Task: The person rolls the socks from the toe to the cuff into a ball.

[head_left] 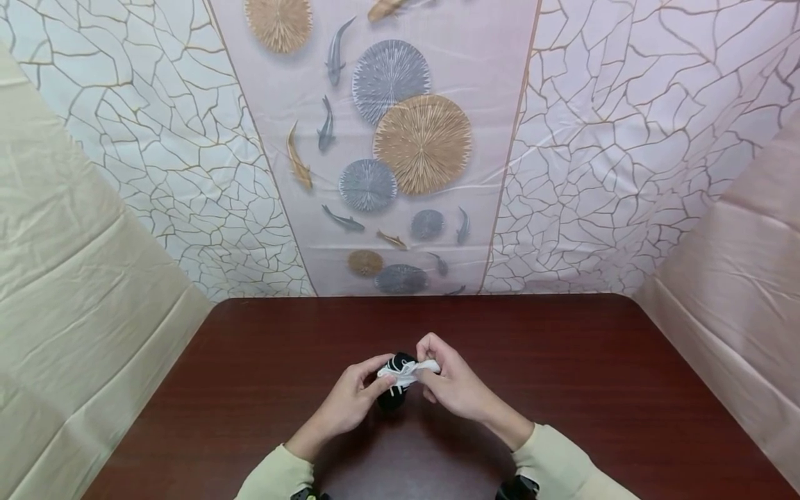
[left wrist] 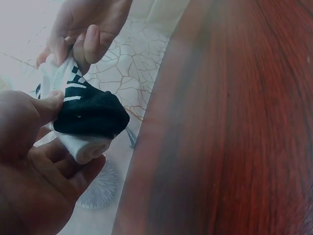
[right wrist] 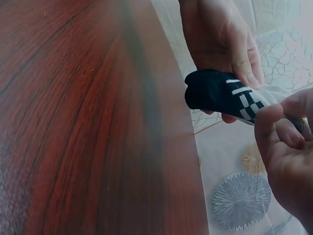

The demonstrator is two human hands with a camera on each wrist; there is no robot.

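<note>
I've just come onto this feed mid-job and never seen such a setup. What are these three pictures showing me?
There's no machine here: you see a person's two bare hands. The wide picture comes from a camera worn on the head, looking forward and down. The other two come from cameras on the wrists, one on each. The left hand holds what looks like a rolled black and white sock, thumb on top; the right hand pinches its white part. Both are over a dark red table, with a patterned cloth behind it. I can't tell whether it is one sock or a pair.
</note>
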